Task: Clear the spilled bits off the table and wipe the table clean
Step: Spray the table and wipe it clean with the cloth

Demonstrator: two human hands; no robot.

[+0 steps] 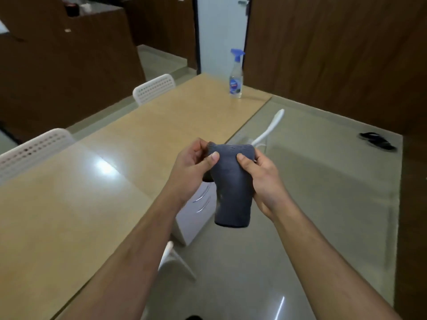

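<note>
Head view looks down on a long, pale wooden table [97, 188] with a glossy top. Just past its near right edge, above the floor, the left hand [194, 162] and the right hand [261, 179] each pinch an upper corner of a dark grey-blue woven cloth [231, 185], thumbs pressed on its front, so it hangs folded between them; probably it is being shaped into a pad for wiping. No spilled bits show on the table from here. A clear plastic spray bottle with a blue trigger [236, 73] stands upright at the table's far corner, well apart from the hands, likely kept ready for wetting the surface.
</note>
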